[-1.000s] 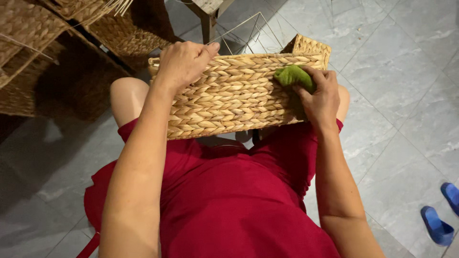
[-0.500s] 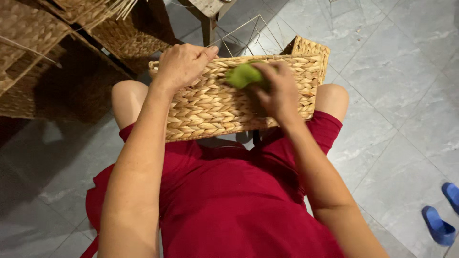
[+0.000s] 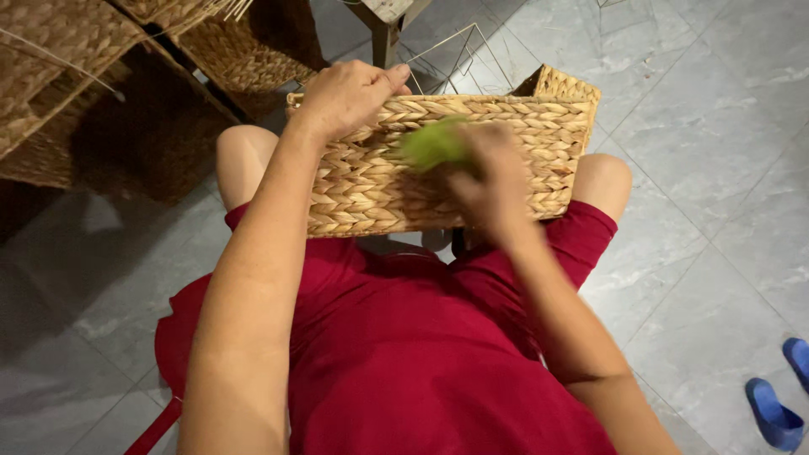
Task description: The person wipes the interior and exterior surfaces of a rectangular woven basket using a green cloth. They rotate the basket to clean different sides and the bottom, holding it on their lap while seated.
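A woven straw basket (image 3: 539, 143) rests on my knees, its near side facing me. My left hand (image 3: 345, 97) grips the basket's top rim at the left end. My right hand (image 3: 489, 181), blurred by motion, presses a green cloth (image 3: 431, 143) against the middle of the basket's near side. Red clothing covers my lap below the basket.
Stacked woven baskets (image 3: 76, 76) stand at the upper left, beside another basket (image 3: 244, 50). A bare wire frame (image 3: 463, 55) and a wooden leg (image 3: 383, 34) lie beyond the basket. The floor is grey tile (image 3: 716, 168). Blue slippers (image 3: 779, 400) sit at the lower right.
My right hand has slid the green cloth leftward along the basket's side, from its right end to its middle. My left hand has kept its hold on the rim.
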